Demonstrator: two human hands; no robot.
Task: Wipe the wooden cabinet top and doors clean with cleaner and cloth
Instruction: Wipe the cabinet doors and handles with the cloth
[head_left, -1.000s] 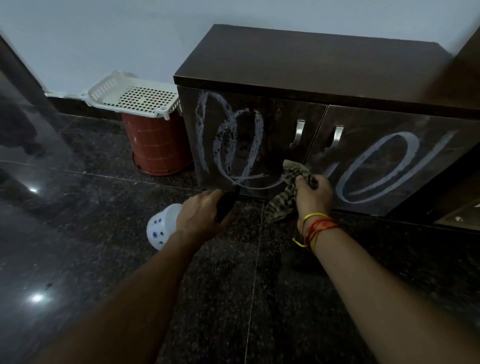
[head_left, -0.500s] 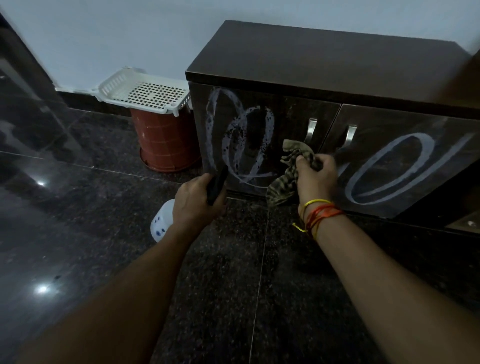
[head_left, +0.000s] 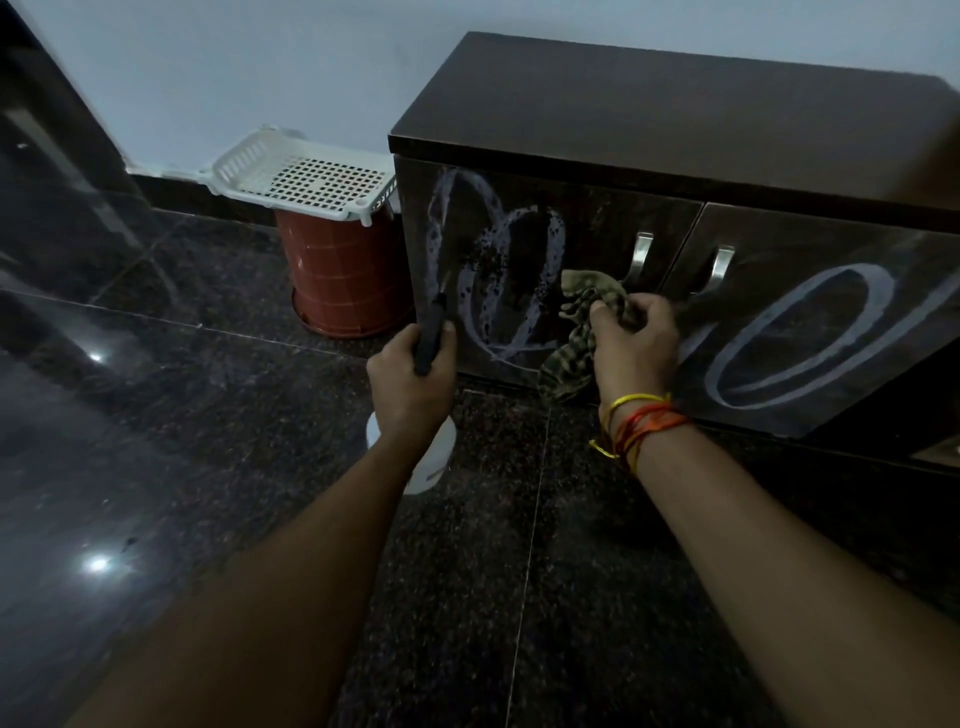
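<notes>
A person's two bare forearms reach forward over a dark, glossy speckled stone floor (head_left: 218, 467) toward a low dark wooden cabinet (head_left: 675, 114). Far to the left of the left hand, a white perforated plastic tray (head_left: 306, 176) sits on top of a red-brown bucket (head_left: 337, 280), which stands on the floor just beside the cabinet's left end, against a pale wall (head_left: 234, 67). The left hand (head_left: 410, 379) has its fingers curled round the black head of a spray bottle (head_left: 430, 338), holding it near the left cabinet door (head_left: 524, 270); the bottle's white body (head_left: 428, 465) shows below the wrist, mostly hidden by the hand and forearm. Just above and to the right of that hand, the left door carries looping trails of whitish cleaner foam (head_left: 447, 223). To the right, the right hand (head_left: 636, 348) grips a bunched, green-and-tan striped cloth (head_left: 571, 358) at the lower part of the door, the cloth's loose end hanging down toward the floor. Whether the cloth presses on the door cannot be told. Yellow, orange and red threads (head_left: 641, 421) circle the right wrist. Above this hand are two vertical metal handles (head_left: 641, 254), one on each door. Right of the hand, the right cabinet door (head_left: 841, 312) shows a large oval loop of foam (head_left: 789, 332). The cabinet's flat top lies well above both hands.
</notes>
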